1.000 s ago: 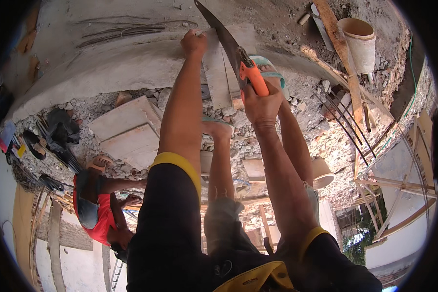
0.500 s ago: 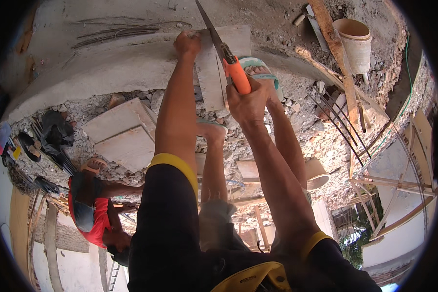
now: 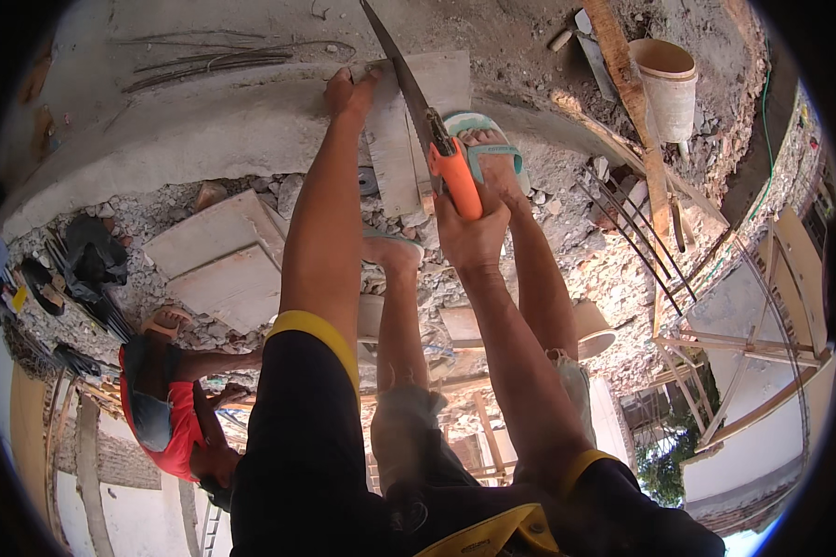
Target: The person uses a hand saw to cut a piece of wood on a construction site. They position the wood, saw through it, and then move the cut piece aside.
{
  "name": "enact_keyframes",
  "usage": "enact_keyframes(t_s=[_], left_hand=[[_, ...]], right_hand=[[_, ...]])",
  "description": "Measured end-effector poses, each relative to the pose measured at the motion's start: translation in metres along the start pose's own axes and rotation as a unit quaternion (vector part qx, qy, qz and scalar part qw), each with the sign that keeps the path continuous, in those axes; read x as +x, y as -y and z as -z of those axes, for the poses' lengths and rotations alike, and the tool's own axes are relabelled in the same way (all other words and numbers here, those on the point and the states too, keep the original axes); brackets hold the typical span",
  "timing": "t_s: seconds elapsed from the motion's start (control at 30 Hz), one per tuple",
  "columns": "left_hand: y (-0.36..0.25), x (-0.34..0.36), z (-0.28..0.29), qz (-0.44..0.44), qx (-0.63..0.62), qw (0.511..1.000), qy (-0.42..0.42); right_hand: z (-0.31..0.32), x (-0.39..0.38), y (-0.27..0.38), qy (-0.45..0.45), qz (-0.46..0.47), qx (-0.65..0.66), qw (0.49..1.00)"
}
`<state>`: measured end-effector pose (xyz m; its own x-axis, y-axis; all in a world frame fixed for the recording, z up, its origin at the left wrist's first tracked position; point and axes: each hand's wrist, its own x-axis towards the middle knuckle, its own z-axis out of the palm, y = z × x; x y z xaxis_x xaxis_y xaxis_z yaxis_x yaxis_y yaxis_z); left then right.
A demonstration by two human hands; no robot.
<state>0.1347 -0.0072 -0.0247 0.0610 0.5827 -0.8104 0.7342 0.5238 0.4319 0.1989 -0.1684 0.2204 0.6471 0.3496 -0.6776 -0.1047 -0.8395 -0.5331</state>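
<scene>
My right hand [image 3: 474, 232] is wrapped round the orange handle of a handsaw [image 3: 404, 79]. Its long dark blade points away from me and lies across a pale flat board [image 3: 441, 79], hiding part of it. At the board's left end, my left hand [image 3: 351, 91] is closed on the edge; some fingers are hidden. A narrower strip of pale board [image 3: 395, 176] runs from there toward me, left of the blade. My sandalled right foot [image 3: 494, 148] rests beside the board, just right of the saw.
Thin rods [image 3: 209, 60] lie on the concrete at far left. A bucket [image 3: 667, 88] and a long timber [image 3: 636, 102] stand at far right, with metal bars [image 3: 632, 227] sticking up nearer. Flat panels [image 3: 218, 260] lie on rubble. Another person in red [image 3: 172, 418] bends at lower left.
My right hand has drawn the saw back toward me along the board. The left hand keeps its place on the board's edge. The whole view has shifted slightly.
</scene>
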Motion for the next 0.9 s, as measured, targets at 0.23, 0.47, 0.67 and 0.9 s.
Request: enact_keyframes(t_s=[0.23,0.47,0.67,0.9], left_hand=[[0.011,0.009,-0.005,0.019,0.006,1.000,0.001],[0.023,0.022,-0.015,-0.013,-0.011,0.999,-0.030],[0.017,0.007,-0.007,-0.014,0.004,1.000,-0.016],[0.010,0.009,-0.014,-0.018,0.012,0.997,-0.069]], right_hand=[[0.048,-0.091,0.015,-0.035,-0.068,-0.029,0.997],[0.014,-0.024,0.019,0.003,-0.017,-0.013,1.000],[0.033,-0.066,0.005,0.009,-0.004,-0.022,1.000],[0.013,-0.033,-0.004,-0.041,0.019,0.039,0.998]])
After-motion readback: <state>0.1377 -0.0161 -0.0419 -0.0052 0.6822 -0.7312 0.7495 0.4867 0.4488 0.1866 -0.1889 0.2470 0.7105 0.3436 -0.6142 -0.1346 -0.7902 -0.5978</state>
